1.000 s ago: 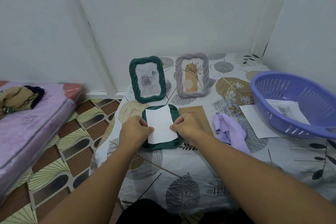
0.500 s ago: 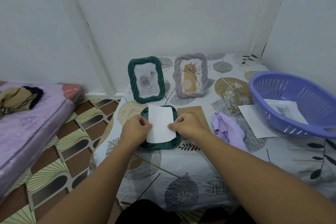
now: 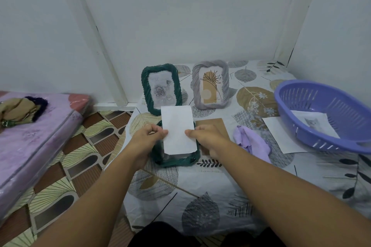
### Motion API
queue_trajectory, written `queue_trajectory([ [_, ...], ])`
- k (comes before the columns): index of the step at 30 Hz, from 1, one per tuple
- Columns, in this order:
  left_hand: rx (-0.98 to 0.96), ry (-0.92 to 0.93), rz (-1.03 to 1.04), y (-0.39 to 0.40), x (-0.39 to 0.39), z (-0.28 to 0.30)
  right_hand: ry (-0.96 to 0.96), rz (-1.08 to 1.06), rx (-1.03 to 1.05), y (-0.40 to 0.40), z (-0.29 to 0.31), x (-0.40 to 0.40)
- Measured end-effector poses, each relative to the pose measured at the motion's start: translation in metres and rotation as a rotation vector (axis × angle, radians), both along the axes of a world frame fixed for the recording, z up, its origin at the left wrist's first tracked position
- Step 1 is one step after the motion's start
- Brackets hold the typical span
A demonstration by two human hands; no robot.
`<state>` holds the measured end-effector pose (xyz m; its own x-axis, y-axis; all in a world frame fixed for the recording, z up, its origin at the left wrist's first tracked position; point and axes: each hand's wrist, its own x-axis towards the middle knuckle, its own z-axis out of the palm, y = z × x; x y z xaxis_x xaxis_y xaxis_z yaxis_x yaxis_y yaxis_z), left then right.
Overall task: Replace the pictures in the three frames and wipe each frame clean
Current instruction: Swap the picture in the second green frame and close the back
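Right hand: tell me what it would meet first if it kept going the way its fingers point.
The right hand points leftward, so the white paper it already pinches; beyond that, probably the left hand.

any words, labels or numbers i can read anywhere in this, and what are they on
No text can be read.
Picture in the grey frame: a faint small mark near its bottom, too small to read.
Sheet pinched by the left hand and right hand: blank side showing.
Cat picture in the basket: no lettering visible.

Two bare forearms without sleeves, bare hands [image 3: 202, 138] without rings, dark clothing [image 3: 160, 234] at the lap.
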<state>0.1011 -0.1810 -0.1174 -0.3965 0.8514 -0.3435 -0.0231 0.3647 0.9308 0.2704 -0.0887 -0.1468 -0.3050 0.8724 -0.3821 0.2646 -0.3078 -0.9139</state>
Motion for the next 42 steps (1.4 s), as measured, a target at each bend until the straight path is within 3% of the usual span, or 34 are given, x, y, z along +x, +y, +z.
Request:
queue_trajectory([
  [9, 0.029, 0.176, 0.038, 0.015, 0.016, 0.014, 0.12, -0.066, 0.095, -0.003, 0.012, 0.008],
  [15, 0.094, 0.223, -0.007, 0.033, 0.051, 0.032, 0.092, -0.102, 0.192, 0.0, 0.035, 0.046],
  [25, 0.135, 0.251, -0.081, 0.074, 0.15, 0.028, -0.522, -0.251, 0.842, 0.013, 0.078, 0.179],
  [31, 0.137, 0.384, -0.199, 0.097, 0.209, 0.017, -0.999, -0.069, 0.698, 0.011, 0.066, 0.247],
  [35, 0.081, 0.516, -0.244, 0.108, 0.234, 0.012, -1.046, 0.007, 0.657, 0.007, 0.058, 0.267],
  [42, -0.023, 0.685, -0.253, 0.126, 0.253, 0.006, -0.929, -0.11, 0.77, 0.015, 0.056, 0.276],
])
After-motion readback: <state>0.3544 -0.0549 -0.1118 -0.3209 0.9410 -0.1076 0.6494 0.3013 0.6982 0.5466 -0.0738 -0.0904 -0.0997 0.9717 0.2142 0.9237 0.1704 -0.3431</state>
